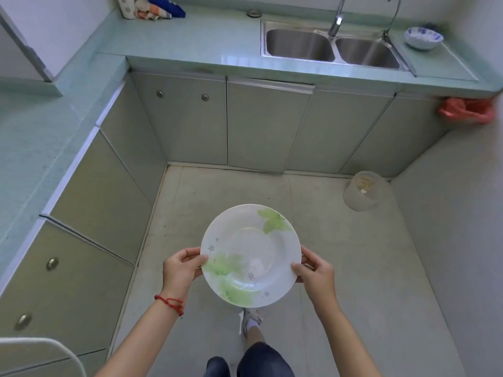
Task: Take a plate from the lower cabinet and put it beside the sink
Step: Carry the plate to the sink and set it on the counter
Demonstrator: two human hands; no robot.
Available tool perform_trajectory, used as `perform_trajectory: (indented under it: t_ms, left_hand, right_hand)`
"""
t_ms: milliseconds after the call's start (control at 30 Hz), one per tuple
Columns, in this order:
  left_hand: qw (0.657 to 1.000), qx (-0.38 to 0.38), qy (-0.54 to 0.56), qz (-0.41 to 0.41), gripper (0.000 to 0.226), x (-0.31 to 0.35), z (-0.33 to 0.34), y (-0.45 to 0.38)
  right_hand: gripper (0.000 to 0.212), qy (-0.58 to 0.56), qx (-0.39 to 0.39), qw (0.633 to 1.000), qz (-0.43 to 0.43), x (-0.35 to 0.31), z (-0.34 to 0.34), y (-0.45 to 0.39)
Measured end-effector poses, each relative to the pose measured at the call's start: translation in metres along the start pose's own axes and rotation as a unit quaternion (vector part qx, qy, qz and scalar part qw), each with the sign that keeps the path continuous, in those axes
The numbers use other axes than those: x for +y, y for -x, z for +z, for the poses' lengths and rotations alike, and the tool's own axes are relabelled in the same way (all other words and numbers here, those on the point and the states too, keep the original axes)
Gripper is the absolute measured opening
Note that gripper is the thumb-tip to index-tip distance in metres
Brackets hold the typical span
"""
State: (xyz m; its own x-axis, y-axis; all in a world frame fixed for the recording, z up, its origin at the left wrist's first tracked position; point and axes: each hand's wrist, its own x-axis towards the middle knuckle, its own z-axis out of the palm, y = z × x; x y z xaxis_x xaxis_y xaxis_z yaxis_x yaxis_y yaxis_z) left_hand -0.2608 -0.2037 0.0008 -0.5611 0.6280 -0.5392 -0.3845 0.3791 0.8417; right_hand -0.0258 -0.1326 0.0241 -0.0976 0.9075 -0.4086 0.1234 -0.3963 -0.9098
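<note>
A white plate (250, 255) with green leaf prints is held level over the floor, well short of the counter. My left hand (181, 270) grips its left rim, thumb on top. My right hand (315, 273) grips the right rim the same way. The steel double sink (332, 46) is set into the pale green countertop (190, 39) at the far right. The lower cabinet doors (266, 126) under the counter all look closed.
A blue-patterned bowl (423, 37) stands right of the sink. A cup and cloths (149, 8) lie at the counter's far left. A clear plastic container (363, 190) sits on the floor by the right wall. A red bag (466, 110) hangs under the counter.
</note>
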Motion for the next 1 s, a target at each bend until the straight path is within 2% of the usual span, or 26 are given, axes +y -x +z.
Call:
perform_trajectory:
  t_ms: [267,433,767,1000]
  left_hand:
    - [1.000,0.027,-0.002,-0.001,0.016,0.068,0.056,-0.121]
    - [0.999,0.035,0.004,0.016,0.013,0.122,0.084,-0.183]
    - [0.999,0.042,-0.002,0.031,0.013,0.207,0.107,-0.308]
    - [0.999,0.020,-0.013,0.034,0.013,0.276,0.117,-0.403]
  right_hand:
    - [0.045,0.009,-0.012,1.000,-0.007,-0.055,0.033,-0.147]
    - [0.050,0.009,-0.028,0.999,-0.012,-0.105,0.058,-0.222]
    - [0.043,0.008,-0.039,0.999,-0.012,-0.173,0.126,-0.344]
    - [0.051,0.003,-0.007,1.000,-0.018,-0.220,0.184,-0.424]
